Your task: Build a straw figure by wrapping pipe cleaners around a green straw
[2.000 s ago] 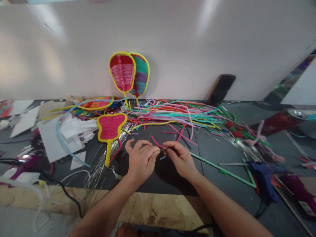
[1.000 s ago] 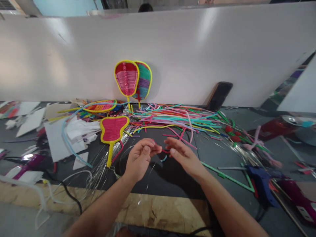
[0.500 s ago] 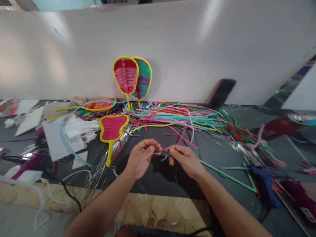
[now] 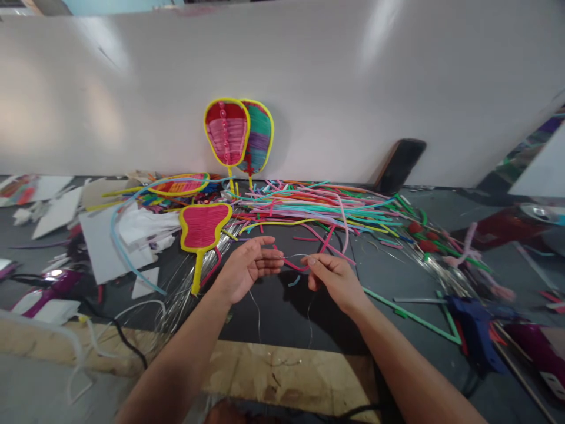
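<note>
My right hand (image 4: 334, 280) is closed in a pinch on a thin wire (image 4: 296, 255). One length of the wire runs left to the fingertips of my left hand (image 4: 249, 268), and another dangles below the right hand. The left hand's fingers are stretched out, with the thumb apart above them. A strand of wire also hangs beneath that palm. Between the hands, a pink fuzzy stem (image 4: 293, 267) curves just under the wire; whether a hand touches it I cannot tell. Below it, a short blue piece (image 4: 294, 281) lies on the dark tabletop (image 4: 282, 321).
A pink fan with yellow edging (image 4: 200, 228) lies left of my hands. Two more fans (image 4: 226, 132) lean on the white panel (image 4: 318, 70). Behind are piled coloured stems (image 4: 318, 206). A phone (image 4: 402, 166), a can (image 4: 503, 227) and a blue glue gun (image 4: 474, 330) stand right.
My left hand has moved slightly left and its fingers have straightened from a pinch. The gap between the hands is wider, with wire across it. The blue piece now shows apart from my fingers.
</note>
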Action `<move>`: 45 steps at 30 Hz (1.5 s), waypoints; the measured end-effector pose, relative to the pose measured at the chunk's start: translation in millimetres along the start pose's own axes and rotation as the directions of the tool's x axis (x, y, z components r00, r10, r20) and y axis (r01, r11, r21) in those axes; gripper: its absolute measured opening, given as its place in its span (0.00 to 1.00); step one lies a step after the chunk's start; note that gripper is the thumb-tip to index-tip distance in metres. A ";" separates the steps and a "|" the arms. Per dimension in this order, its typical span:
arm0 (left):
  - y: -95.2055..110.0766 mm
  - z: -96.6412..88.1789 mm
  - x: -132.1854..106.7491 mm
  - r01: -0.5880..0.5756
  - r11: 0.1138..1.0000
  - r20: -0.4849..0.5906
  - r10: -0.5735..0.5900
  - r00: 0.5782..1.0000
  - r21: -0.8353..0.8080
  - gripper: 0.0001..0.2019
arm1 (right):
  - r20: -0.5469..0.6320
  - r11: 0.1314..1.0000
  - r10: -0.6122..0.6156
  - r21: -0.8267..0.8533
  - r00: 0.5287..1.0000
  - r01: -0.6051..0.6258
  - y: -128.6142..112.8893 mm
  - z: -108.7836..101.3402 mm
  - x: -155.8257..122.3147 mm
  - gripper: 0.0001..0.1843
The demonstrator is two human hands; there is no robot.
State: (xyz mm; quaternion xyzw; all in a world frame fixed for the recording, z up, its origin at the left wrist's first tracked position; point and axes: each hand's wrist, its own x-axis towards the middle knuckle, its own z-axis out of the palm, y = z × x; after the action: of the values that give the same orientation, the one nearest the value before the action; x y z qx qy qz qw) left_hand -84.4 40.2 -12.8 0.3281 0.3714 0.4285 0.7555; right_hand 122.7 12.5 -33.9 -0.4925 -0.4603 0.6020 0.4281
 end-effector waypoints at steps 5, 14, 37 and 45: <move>-3.3 -1.0 2.1 -0.031 0.977 -0.096 0.052 0.994 0.210 0.22 | 0.004 0.999 -0.028 -0.035 1.000 0.028 4.8 0.6 1.2 0.22; -10.9 -0.2 4.2 -0.094 0.943 -0.122 0.139 0.983 0.319 0.20 | 0.030 0.998 -0.026 -0.051 0.999 0.028 2.0 1.4 -0.1 0.21; -11.0 7.7 -2.5 -0.416 0.849 -0.032 0.449 0.893 0.326 0.31 | -0.039 0.993 -0.069 -0.100 0.997 0.065 0.1 -6.0 5.0 0.14; -15.3 11.2 -9.7 -0.462 0.660 0.053 0.540 0.840 0.592 0.34 | -0.051 0.995 -0.062 -0.078 0.997 0.058 2.6 -5.6 5.7 0.16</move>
State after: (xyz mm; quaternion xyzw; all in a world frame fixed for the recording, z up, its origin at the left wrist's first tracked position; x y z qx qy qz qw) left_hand -72.2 23.2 -16.9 0.6050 0.4265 0.5048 0.4442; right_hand 127.2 18.3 -38.1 -0.5103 -0.4860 0.5576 0.4388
